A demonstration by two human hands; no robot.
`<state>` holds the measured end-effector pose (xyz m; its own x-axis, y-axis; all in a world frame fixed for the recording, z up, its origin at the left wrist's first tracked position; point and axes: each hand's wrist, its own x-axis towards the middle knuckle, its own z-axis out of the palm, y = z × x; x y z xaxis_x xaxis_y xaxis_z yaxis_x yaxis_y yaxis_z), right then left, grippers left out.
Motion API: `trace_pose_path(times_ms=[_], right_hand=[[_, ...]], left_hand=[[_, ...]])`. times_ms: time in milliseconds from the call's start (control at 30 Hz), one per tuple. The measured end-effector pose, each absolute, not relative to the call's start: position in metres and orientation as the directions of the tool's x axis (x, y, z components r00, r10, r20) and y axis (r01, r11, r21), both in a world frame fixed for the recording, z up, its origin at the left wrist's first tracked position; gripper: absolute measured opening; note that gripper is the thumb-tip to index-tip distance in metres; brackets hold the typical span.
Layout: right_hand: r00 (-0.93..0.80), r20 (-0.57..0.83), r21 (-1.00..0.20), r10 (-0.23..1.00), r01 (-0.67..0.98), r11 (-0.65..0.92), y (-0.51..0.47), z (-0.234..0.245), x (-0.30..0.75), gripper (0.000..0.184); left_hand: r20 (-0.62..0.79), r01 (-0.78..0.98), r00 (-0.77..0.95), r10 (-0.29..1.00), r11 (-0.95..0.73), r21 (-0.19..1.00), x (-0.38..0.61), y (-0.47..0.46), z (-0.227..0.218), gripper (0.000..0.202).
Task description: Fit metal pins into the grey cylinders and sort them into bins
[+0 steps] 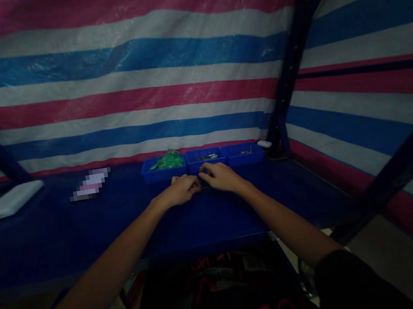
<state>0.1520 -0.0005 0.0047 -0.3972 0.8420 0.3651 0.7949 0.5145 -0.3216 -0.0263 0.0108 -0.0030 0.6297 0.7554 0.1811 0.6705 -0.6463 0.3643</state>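
My left hand [184, 189] is closed just above the blue table, its fingertips pinched together. My right hand [219, 176] faces it from the other side, thumb and fingers drawn together in a pinch. A thin, faint sliver [204, 187] shows between the two hands, too small and dark to name. Right behind the hands stand three blue trays in a row. Green plastic-looking material is heaped in the left tray [147, 175]. Small shiny pieces lie in the middle tray [193, 167], and small metal pieces in the right tray [237, 160].
A white power bank-like device [10, 201] with a cable lies at the left of the table [97, 234]. Nearby is a pixelated, phone-shaped object [91, 184]. A small white case [264, 143] sits beside the right tray. Blue metal posts [290, 68] and striped sheeting [136, 56] enclose the table.
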Motion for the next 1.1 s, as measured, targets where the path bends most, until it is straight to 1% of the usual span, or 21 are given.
trace_pose_path(times_ms=[100, 167, 233, 300, 367, 433, 467, 533, 600, 633, 700, 767, 800, 867, 933, 967, 1000, 1100], right_hand=[[-0.434, 0.395, -0.366, 0.809, 0.733, 0.573, -0.003, 0.009, 0.150, 0.025], [-0.414, 0.450, -0.398, 0.791, 0.700, 0.592, -0.005, 0.011, 0.150, 0.021], [-0.408, 0.484, -0.410, 0.774, 0.676, 0.612, -0.007, 0.012, 0.150, 0.017], [-0.430, 0.492, -0.399, 0.756, 0.660, 0.636, -0.009, 0.012, 0.149, 0.014], [-0.446, 0.483, -0.377, 0.753, 0.671, 0.639, -0.009, 0.013, 0.151, 0.013], [-0.400, 0.478, -0.359, 0.782, 0.723, 0.590, -0.005, 0.016, 0.158, 0.015], [-0.337, 0.488, -0.359, 0.805, 0.763, 0.537, -0.001, 0.019, 0.165, 0.016], [-0.126, 0.536, -0.384, 0.835, 0.844, 0.374, 0.010, 0.023, 0.184, 0.022], [0.115, 0.576, -0.418, 0.809, 0.892, 0.170, 0.021, 0.025, 0.206, 0.027], [0.187, 0.573, -0.411, 0.798, 0.908, 0.083, 0.025, 0.023, 0.216, 0.028], [0.211, 0.533, -0.361, 0.820, 0.932, -0.005, 0.029, 0.015, 0.230, 0.030], [0.194, 0.459, -0.341, 0.867, 0.940, -0.030, 0.031, 0.004, 0.236, 0.036], [0.183, 0.417, -0.353, 0.890, 0.935, -0.027, 0.031, -0.001, 0.236, 0.039], [0.176, 0.345, -0.420, 0.922, 0.907, -0.016, 0.031, -0.008, 0.233, 0.040], [0.201, 0.312, -0.482, 0.929, 0.876, -0.028, 0.032, -0.011, 0.231, 0.041], [0.232, 0.308, -0.491, 0.923, 0.869, -0.054, 0.032, -0.010, 0.231, 0.043], [0.273, 0.305, -0.485, 0.912, 0.869, -0.098, 0.031, -0.009, 0.232, 0.046], [0.398, 0.273, -0.416, 0.876, 0.870, -0.266, 0.027, -0.005, 0.242, 0.051]], left_hand=[[0.277, 0.537, 0.589, 0.759, -0.624, 0.568, -0.023, 0.013, -0.006, 0.012], [0.357, 0.444, 0.520, 0.776, -0.602, 0.664, -0.021, 0.013, -0.006, 0.015], [0.413, 0.389, 0.437, 0.799, -0.582, 0.714, -0.019, 0.013, -0.004, 0.017], [0.428, 0.354, 0.383, 0.819, -0.558, 0.750, -0.018, 0.013, -0.003, 0.018], [0.410, 0.339, 0.358, 0.839, -0.526, 0.780, -0.018, 0.013, -0.003, 0.021], [0.372, 0.356, 0.345, 0.862, -0.487, 0.798, -0.017, 0.012, -0.005, 0.024], [0.352, 0.380, 0.345, 0.870, -0.473, 0.795, -0.017, 0.011, -0.007, 0.027], [0.320, 0.457, 0.369, 0.873, -0.470, 0.755, -0.015, 0.009, -0.010, 0.031], [0.300, 0.539, 0.414, 0.859, -0.497, 0.680, -0.010, 0.009, -0.013, 0.037], [0.299, 0.564, 0.432, 0.851, -0.513, 0.647, -0.006, 0.011, -0.014, 0.042], [0.304, 0.592, 0.440, 0.845, -0.527, 0.609, 0.005, 0.018, -0.015, 0.052], [0.293, 0.628, 0.400, 0.869, -0.492, 0.603, 0.018, 0.029, -0.016, 0.056], [0.277, 0.656, 0.371, 0.886, -0.462, 0.597, 0.023, 0.035, -0.016, 0.055], [0.254, 0.707, 0.320, 0.913, -0.409, 0.577, 0.032, 0.047, -0.016, 0.050], [0.252, 0.732, 0.296, 0.921, -0.389, 0.560, 0.034, 0.054, -0.017, 0.046], [0.259, 0.739, 0.284, 0.923, -0.383, 0.554, 0.033, 0.054, -0.016, 0.045], [0.267, 0.746, 0.269, 0.925, -0.376, 0.550, 0.032, 0.054, -0.016, 0.043], [0.282, 0.763, 0.220, 0.934, -0.345, 0.547, 0.025, 0.048, -0.014, 0.038]])
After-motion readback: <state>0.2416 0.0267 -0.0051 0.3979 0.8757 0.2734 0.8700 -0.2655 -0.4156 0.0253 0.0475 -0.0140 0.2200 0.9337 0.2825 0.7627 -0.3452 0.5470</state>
